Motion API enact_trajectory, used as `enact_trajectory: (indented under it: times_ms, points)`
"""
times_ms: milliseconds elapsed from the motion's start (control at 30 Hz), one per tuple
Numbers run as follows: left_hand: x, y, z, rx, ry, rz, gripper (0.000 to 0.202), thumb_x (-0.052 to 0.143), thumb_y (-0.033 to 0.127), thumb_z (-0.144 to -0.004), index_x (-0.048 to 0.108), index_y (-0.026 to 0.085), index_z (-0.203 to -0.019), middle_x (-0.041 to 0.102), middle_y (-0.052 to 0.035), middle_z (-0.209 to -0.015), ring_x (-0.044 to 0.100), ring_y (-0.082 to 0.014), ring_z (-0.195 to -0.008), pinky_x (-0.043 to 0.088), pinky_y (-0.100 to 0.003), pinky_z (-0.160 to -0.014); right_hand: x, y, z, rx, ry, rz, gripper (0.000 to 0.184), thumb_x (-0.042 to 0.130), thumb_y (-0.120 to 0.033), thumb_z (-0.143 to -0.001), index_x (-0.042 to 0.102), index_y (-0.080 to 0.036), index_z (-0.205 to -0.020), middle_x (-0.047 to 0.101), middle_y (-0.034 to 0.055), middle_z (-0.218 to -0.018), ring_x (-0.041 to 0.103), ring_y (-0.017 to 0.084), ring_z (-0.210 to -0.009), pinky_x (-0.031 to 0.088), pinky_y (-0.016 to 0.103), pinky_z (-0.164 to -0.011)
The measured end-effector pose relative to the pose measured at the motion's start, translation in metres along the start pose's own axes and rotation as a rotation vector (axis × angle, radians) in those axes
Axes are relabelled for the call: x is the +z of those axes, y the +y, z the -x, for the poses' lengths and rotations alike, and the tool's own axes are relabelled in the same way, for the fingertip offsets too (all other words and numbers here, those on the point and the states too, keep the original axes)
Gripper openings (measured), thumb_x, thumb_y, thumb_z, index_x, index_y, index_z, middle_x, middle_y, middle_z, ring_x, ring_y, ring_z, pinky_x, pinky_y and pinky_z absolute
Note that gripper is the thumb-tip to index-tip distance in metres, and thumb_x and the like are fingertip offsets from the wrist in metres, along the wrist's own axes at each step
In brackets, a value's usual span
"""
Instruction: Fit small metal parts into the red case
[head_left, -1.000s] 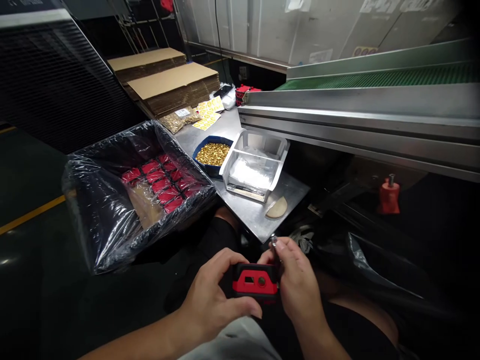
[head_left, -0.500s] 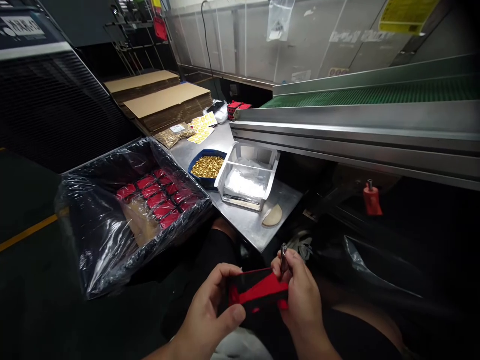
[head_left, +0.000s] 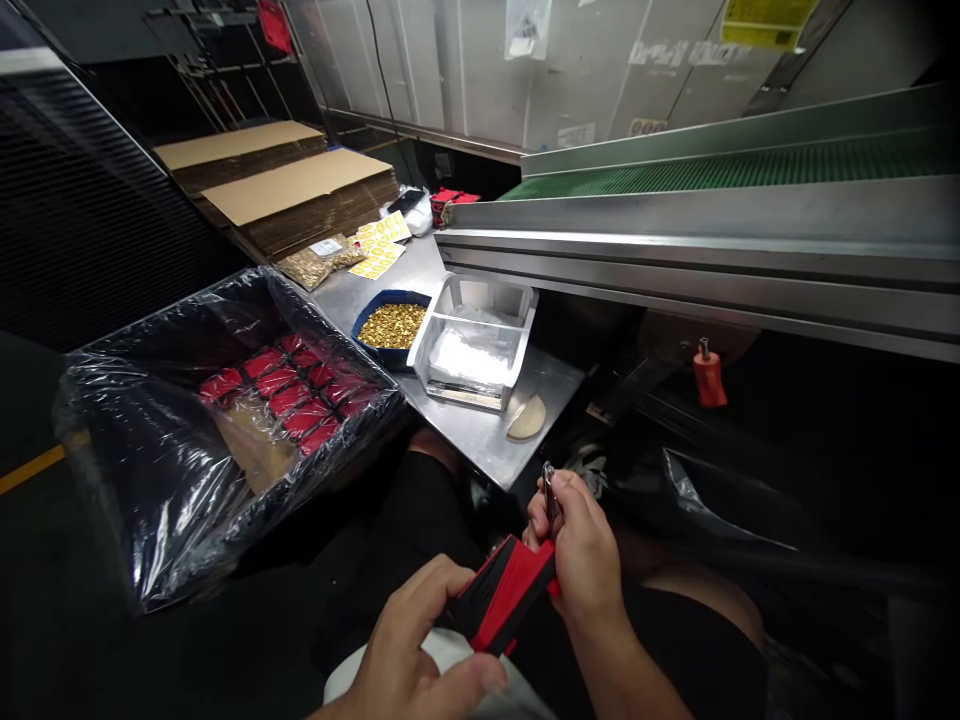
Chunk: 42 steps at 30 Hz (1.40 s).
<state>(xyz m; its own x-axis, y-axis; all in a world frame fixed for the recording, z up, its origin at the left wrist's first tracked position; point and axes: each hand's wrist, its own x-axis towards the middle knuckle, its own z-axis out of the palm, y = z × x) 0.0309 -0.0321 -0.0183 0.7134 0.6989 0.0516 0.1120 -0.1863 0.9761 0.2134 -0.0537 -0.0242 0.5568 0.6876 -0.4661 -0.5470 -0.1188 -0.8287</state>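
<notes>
Low over the person's lap, at six o'clock of the steel table, both hands are gripping one glossy red-and-black plastic case, tilted. The left hand is curling around its lower end; the right hand is clamping its upper end while pinching one small metal piece.

I can't see the lower end of the red part behind my left hand, which the bottom edge cuts off, nor make out the small metal piece pinched in my right hand.
</notes>
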Motion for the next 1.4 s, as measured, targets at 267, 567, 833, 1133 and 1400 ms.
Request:
enact_trajectory:
  times_ms: [267, 567, 833, 1133, 1400]
  points:
    - [-0.007, 0.004, -0.012, -0.171, 0.101, 0.065, 0.044, 0.038, 0.047, -0.107, 0.069, 0.019, -0.091, 0.061, -0.0055, -0.093, 0.058, -0.0192, -0.089, 0.042, -0.028, -0.080, 0.000, 0.000, 0.005, -0.004, -0.153, 0.005, 0.032, 0.049, -0.050, -0.094, 0.047, -0.022, -0.079, 0.044, -0.0068, -0.052, 0.042, 0.010, -0.040, 0.037, 0.022, -0.041]
    - [-0.008, -0.006, -0.024, -0.514, -0.324, 0.642, 0.077, 0.089, 0.054, -0.073, 0.057, 0.017, -0.131, 0.064, -0.0127, -0.123, 0.061, -0.0296, -0.113, 0.046, -0.038, -0.098, 0.005, 0.004, 0.005, -0.011, -0.302, 0.131, 0.034, 0.042, -0.055, -0.097, 0.046, -0.023, -0.087, 0.056, -0.0042, -0.061, 0.051, 0.012, -0.046, 0.043, 0.025, -0.048]
    - [-0.024, -0.012, -0.016, -0.231, -0.140, 0.228, 0.085, 0.092, 0.039, -0.068, 0.050, 0.031, -0.141, 0.055, -0.0064, -0.127, 0.058, -0.0294, -0.114, 0.048, -0.041, -0.102, -0.012, 0.042, -0.072, -0.452, -0.029, 0.737, 0.029, 0.053, -0.047, -0.093, 0.060, -0.019, -0.097, 0.066, 0.0082, -0.094, 0.061, 0.025, -0.089, 0.048, 0.043, -0.085]
    - [-0.045, -0.016, -0.013, 0.061, 0.047, -0.039, 0.101, 0.078, 0.002, -0.061, 0.039, 0.041, -0.145, 0.048, -0.0014, -0.133, 0.054, -0.0222, -0.118, 0.045, -0.028, -0.103, 0.021, 0.072, -0.102, -0.847, -0.076, 1.313, 0.025, 0.052, -0.033, -0.098, 0.069, -0.017, -0.106, 0.064, 0.0101, -0.102, 0.051, 0.028, -0.098, 0.040, 0.046, -0.092]
    - [-0.057, -0.035, -0.001, -0.020, 0.018, 0.040, 0.075, 0.075, 0.044, -0.087, 0.038, 0.041, -0.151, 0.048, -0.0077, -0.134, 0.055, -0.0282, -0.117, 0.048, -0.034, -0.100, 0.026, 0.081, -0.114, -0.968, -0.046, 1.441, 0.025, 0.054, -0.034, -0.098, 0.066, -0.017, -0.111, 0.064, 0.0134, -0.102, 0.053, 0.031, -0.094, 0.042, 0.046, -0.086]
